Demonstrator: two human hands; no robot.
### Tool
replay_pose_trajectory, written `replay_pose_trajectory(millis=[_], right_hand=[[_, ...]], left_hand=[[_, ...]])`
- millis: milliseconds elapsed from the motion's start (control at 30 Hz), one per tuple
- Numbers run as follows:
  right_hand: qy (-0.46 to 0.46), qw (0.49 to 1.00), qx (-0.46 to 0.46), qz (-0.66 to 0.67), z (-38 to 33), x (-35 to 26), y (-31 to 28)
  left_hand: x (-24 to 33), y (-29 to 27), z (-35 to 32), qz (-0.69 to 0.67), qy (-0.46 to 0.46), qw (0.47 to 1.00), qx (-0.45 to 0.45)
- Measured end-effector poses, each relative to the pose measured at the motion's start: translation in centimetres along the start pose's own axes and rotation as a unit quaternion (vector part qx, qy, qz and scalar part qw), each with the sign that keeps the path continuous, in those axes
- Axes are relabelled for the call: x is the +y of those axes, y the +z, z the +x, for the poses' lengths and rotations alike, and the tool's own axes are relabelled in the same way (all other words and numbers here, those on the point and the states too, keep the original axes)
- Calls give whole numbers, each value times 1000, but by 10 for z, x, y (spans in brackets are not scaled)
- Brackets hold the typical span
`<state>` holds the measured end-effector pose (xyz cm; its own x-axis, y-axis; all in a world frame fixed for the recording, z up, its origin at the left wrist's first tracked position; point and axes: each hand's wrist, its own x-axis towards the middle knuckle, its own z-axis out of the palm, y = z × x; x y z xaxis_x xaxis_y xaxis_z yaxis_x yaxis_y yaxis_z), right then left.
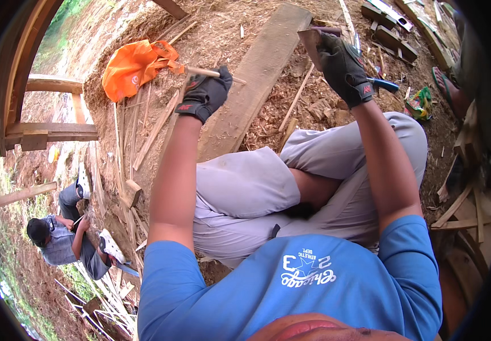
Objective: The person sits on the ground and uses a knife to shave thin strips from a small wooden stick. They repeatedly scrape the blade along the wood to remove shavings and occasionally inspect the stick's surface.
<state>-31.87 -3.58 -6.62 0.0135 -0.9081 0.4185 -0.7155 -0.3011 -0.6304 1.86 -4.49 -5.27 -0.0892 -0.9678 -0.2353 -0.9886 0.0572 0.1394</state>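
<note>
My left hand [207, 94], in a black glove, is closed around a thin pale wooden stick [203, 71] whose end points right over a wide plank [276, 51]. My right hand [342, 71], gloved the same way, grips a flat brown blade-like tool [310, 46] by the plank's far right side; its exact kind is unclear. A dark purple rod-like piece [327, 29] shows just beyond those fingers, and I cannot tell whether it belongs to the tool. Beside my right wrist lies a tool with a blue handle [385, 85].
An orange bag [129, 68] lies left of the plank, near long wood strips [157, 131]. Metal-and-wood blocks [393, 40] sit at the far right, with a colourful wrapper [420, 104] nearer. Another person [66, 238] sits at the left; a sandalled foot [450, 91] shows at right.
</note>
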Motion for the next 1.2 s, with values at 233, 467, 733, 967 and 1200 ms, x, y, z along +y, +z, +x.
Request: replay_pose_trajectory(millis=[233, 467, 733, 967, 1200], right_hand=[[20, 999, -9, -26, 0, 5, -11], [82, 994, -73, 4, 4, -18, -15], [260, 892, -98, 357, -1, 8, 1], [153, 985, -35, 67, 2, -10, 9], [136, 985, -59, 85, 3, -20, 15]], left_hand=[[22, -48, -14, -309, 29, 919, 244], [5, 0, 7, -18, -42, 990, -132], [10, -1, -8, -538, 7, 843, 12], [34, -3, -14, -692, 66, 711, -108], [38, -4, -21, -708, 45, 692, -133]])
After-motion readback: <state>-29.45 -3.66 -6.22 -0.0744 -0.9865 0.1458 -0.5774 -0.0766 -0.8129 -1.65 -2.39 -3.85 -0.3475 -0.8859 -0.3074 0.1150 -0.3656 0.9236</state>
